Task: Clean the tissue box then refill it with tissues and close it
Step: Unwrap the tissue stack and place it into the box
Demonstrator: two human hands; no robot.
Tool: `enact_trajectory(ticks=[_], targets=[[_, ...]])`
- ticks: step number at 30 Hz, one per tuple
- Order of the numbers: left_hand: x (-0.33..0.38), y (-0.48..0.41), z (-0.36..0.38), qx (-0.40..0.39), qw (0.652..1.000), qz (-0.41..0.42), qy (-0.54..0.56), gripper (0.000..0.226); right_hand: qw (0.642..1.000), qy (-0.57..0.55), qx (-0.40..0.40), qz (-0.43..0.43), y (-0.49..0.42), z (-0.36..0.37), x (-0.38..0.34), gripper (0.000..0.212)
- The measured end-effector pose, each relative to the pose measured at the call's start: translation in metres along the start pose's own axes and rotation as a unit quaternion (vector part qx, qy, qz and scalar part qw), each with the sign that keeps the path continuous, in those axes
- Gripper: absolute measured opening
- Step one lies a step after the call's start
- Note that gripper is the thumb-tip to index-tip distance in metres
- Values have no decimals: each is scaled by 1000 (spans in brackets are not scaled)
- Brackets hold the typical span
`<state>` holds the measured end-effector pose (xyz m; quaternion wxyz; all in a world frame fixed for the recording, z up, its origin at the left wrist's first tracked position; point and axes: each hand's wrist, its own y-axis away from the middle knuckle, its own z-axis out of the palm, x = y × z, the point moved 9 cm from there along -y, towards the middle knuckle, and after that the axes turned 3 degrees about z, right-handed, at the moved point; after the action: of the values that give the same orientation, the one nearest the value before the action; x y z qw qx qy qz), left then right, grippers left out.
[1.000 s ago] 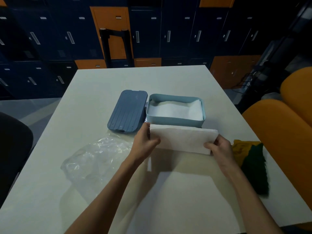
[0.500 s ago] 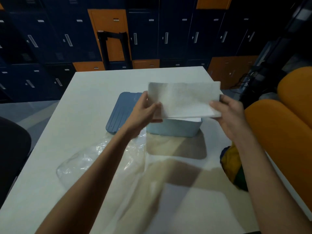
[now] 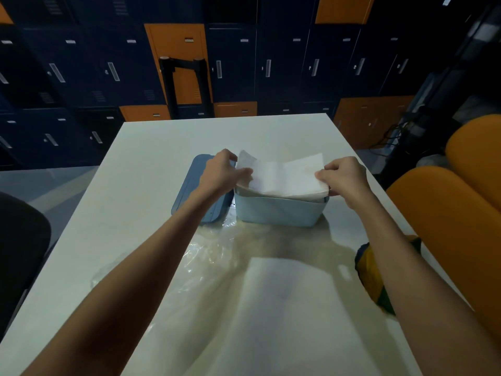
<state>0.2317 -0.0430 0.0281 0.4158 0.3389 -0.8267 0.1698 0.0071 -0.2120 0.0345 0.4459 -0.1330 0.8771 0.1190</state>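
grip: left hand [image 3: 221, 172] & right hand [image 3: 343, 176] pinch tissue stack [image 3: 287, 176] ends | chg: stack lowered from mid-air onto tissue box [image 3: 279, 210] mouth | next: press in, fit lid [image 3: 200, 191]

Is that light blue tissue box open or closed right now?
Open: the tissue box has no top, and its lid lies flat on the table beside it.

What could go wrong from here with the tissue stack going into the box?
1. The tissue stack sits tilted above the rim of the tissue box, its left corner raised; it may crumple or jam if pressed down unevenly.
2. Both hands, left hand and right hand, pinch only the ends, so the middle sheets may sag or slip.
3. The lid lies close beside the left forearm and may get knocked.
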Motion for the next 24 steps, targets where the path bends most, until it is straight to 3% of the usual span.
enact_trajectory(ticks=[3,6,8,11,14,17,24], targets=[[-3,-3,-4,-1,998,-26,60,55,994,-93,-43,31,-6,3,3,8],[1,-3,-5,-10,995,-4,-98,73,996,-58,-61,-29,-9,1,-12,11],[28,-2,-5,6,977,81,-197,82,991,7,-60,-119,-4,1,-33,7],[77,-3,19,-80,965,208,-135,92,971,50,-55,-229,12,3,-65,9],[98,-7,34,-154,955,238,-91,72,964,33,-34,-263,20,-4,-82,12],[87,-15,38,-197,960,178,-93,49,977,-24,3,-213,11,-24,-72,14],[17,-33,23,-187,982,3,25,52,994,-112,17,-1,-12,-30,-2,7]])
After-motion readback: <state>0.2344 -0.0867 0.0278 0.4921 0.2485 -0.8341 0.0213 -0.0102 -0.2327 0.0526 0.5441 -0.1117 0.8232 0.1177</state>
